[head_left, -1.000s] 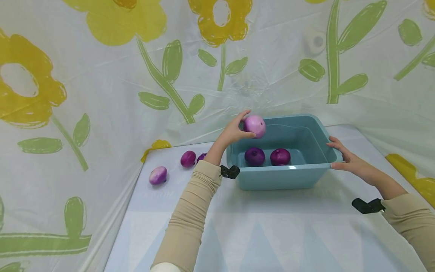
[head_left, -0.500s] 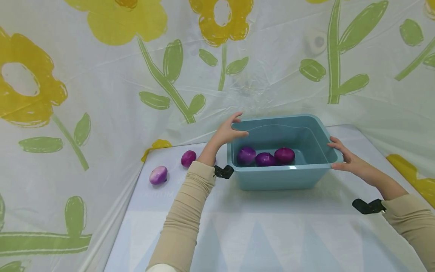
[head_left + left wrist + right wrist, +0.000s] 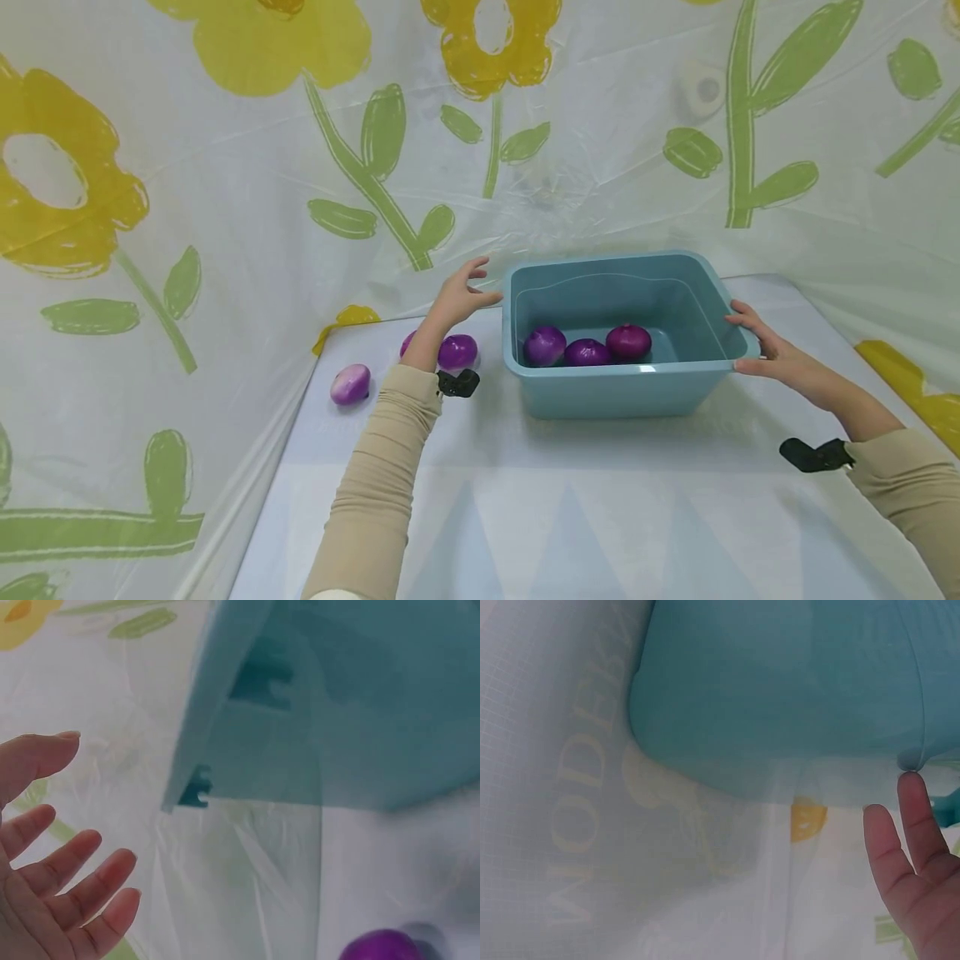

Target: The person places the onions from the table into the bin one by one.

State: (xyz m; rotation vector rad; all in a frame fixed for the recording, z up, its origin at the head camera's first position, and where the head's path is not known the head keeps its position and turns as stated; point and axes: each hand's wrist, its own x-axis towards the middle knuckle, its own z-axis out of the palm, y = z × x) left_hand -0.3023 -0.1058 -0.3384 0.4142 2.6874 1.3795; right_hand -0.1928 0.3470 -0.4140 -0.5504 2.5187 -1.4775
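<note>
In the head view a blue-green plastic tub (image 3: 607,392) holds three visible purple onions: one at its left end (image 3: 544,346), a darker one in the middle (image 3: 587,352), and a reddish one (image 3: 628,342). My left hand (image 3: 459,297) is raised just outside the tub's left end, thumb and fingers apart, with nothing in it. Below its wrist a purple onion (image 3: 457,353) lies on the table; another (image 3: 407,342) is mostly hidden behind the forearm. My right hand (image 3: 772,347) touches the tub's right rim, its fingers (image 3: 921,825) nearly straight in the right wrist view.
A paler purple onion (image 3: 350,384) lies farther left on the white-and-blue table cover (image 3: 600,517). A flower-printed plastic sheet (image 3: 247,183) hangs behind and at both sides, close to the tub's back.
My left hand has let go of a pale purple onion over the tub and moved left out of it. The onions inside have shifted. My right hand stays at the rim.
</note>
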